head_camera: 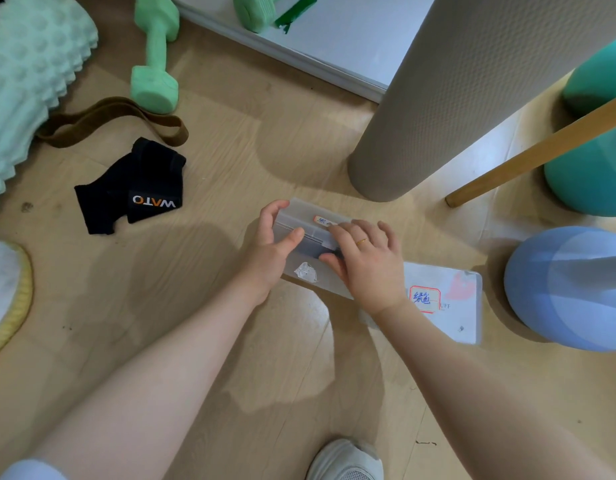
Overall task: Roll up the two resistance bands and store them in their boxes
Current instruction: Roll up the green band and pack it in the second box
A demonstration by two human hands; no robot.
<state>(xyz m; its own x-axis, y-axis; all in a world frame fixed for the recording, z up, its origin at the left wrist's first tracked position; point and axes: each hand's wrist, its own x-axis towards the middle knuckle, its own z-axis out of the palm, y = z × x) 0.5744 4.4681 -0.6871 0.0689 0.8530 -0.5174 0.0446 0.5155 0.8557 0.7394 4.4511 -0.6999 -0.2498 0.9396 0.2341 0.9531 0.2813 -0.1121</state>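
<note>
A translucent plastic box point(308, 273) lies on the wood floor at centre. Something dark shows through its lid, partly hidden by my fingers. My left hand point(273, 249) grips the box's left end, thumb on the lid. My right hand point(367, 259) presses on the lid's right side, fingers spread across a small red-edged label. A second translucent box point(450, 306) with a red-framed label lies flat just right of it, under my right wrist. A brown resistance band point(109, 121) lies loose and unrolled on the floor at the upper left.
Black wrist wraps point(136, 188) lie left of the box. A green dumbbell point(155, 60) and a bumpy mint foam roller point(29, 74) sit at the upper left. A grey rolled mat point(455, 88), a wooden stick point(535, 154), teal and blue balls point(569, 289) crowd the right. My shoe point(346, 460) is at the bottom.
</note>
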